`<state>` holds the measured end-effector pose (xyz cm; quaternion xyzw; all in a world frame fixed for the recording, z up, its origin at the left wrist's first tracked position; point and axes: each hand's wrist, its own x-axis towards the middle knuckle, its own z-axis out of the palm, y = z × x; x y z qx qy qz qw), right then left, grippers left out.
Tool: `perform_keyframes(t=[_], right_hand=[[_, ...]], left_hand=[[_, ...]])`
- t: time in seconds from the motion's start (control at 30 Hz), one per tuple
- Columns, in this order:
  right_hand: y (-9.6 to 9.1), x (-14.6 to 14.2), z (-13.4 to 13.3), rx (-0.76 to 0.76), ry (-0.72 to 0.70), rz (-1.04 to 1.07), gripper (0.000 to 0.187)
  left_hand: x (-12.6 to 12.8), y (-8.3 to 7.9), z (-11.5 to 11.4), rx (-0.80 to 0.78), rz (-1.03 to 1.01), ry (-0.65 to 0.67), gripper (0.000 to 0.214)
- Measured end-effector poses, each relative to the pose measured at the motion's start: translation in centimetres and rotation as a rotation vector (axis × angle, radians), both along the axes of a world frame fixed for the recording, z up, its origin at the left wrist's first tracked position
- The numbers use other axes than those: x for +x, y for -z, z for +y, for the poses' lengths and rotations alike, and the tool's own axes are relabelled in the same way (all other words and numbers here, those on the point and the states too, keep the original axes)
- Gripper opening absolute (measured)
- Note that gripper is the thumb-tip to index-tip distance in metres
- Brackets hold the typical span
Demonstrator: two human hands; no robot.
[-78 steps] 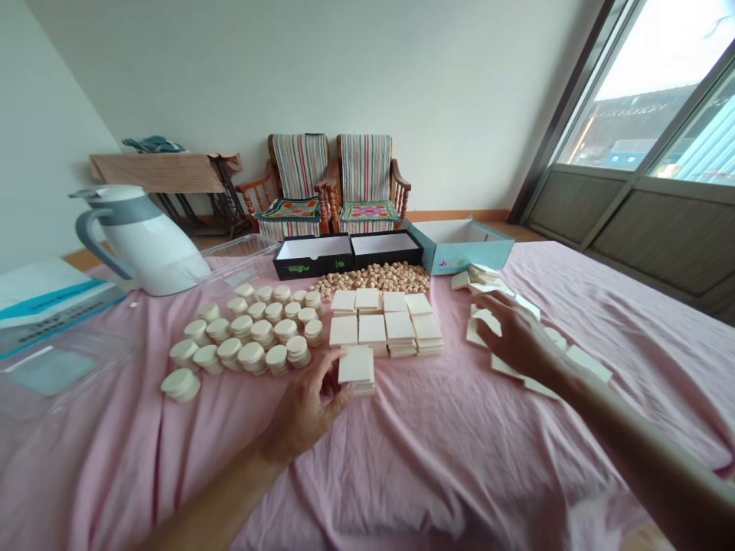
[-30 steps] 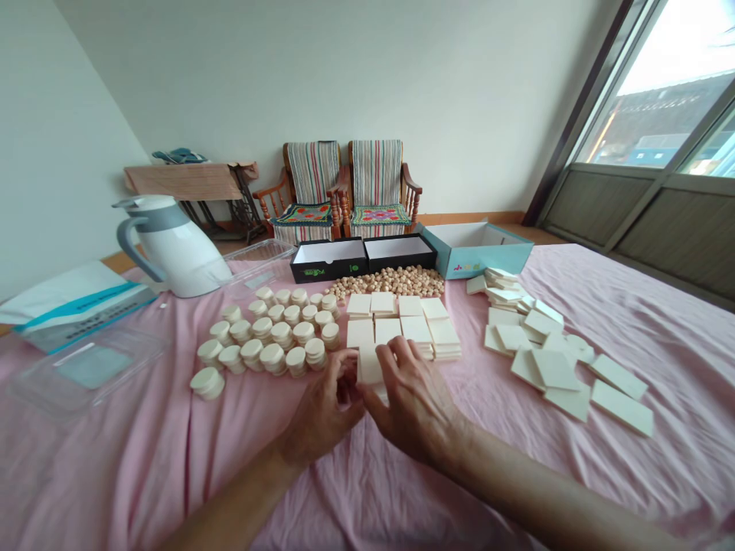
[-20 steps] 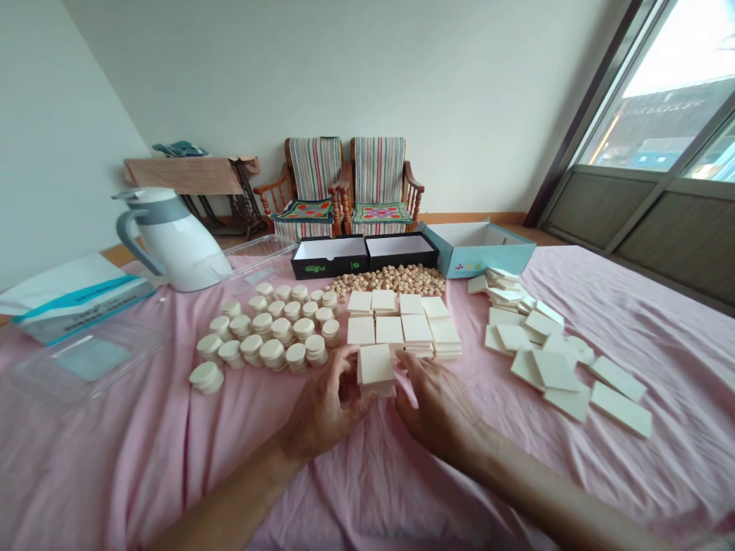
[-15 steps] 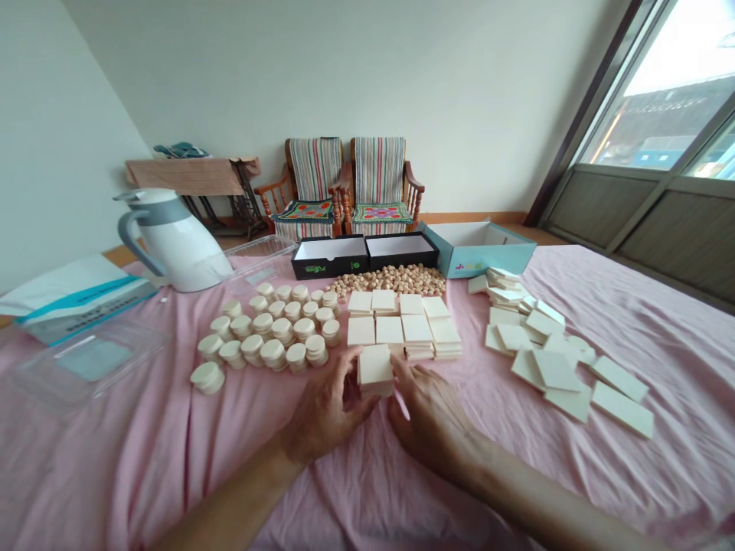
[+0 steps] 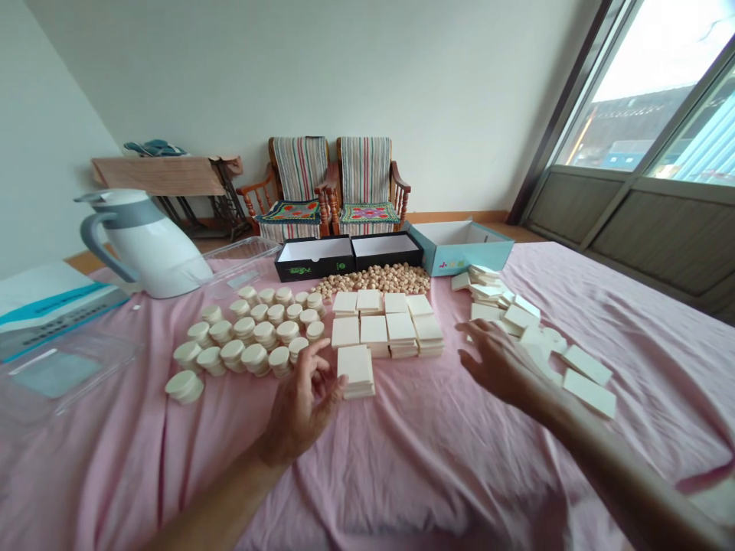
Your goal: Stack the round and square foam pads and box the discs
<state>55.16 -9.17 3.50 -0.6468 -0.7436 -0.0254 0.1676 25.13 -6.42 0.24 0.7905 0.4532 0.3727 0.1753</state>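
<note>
Remotely, I'm seeing a white-and-grey vacuum jug (image 5: 161,256) standing at left near a blue-and-white package (image 5: 34,310); two wooden armchairs (image 5: 402,184) are standing before the far wall (image 5: 367,69), wearing striped covers (image 5: 302,168); a cloth-draped side table (image 5: 158,176) is standing left of them; a window (image 5: 637,111) is letting in daylight at right.

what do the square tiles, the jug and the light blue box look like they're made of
Square tiles: probably thin unfinished wood, going by their pale, matt faces and straight-cut edges; card is possible.
Jug: likely plastic, smooth with a soft sheen in white and grey.
Light blue box: seemingly printed cardboard, with thin walls, coloured lettering and a pale inside.
</note>
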Motion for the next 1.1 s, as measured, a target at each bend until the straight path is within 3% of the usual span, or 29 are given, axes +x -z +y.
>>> perform_keyframes(t=[0.13,0.23,0.37,0.73,0.9,1.0,1.1], right_hand=[[0.1,6.6,1.7,-0.120,0.135,-0.175,0.048],[0.9,9.1,2.7,-0.236,0.184,-0.164,0.054],[1.6,9.6,3.5,-0.295,0.189,-0.118,0.044],[2.7,10.9,5.3,-0.253,0.207,-0.147,0.039],[1.2,7.7,3.9,-0.009,0.237,-0.103,0.041],[-0.5,3.0,1.6,0.182,0.076,-0.018,0.040],[-1.7,-2.1,-0.7,0.121,-0.179,0.085,0.037]], left_hand=[[0.0,0.2,0.2,-0.016,-0.102,-0.014,0.046],[0.1,0.3,0.3,-0.039,-0.115,-0.015,0.044],[0.2,0.4,0.5,-0.030,-0.119,-0.018,0.042],[0.0,0.7,0.6,-0.049,-0.106,-0.018,0.041],[0.1,0.6,0.6,-0.038,-0.122,-0.011,0.039],[0.1,0.5,0.5,-0.032,-0.116,0.001,0.037],[0.2,0.4,0.5,-0.025,-0.091,0.038,0.035]])
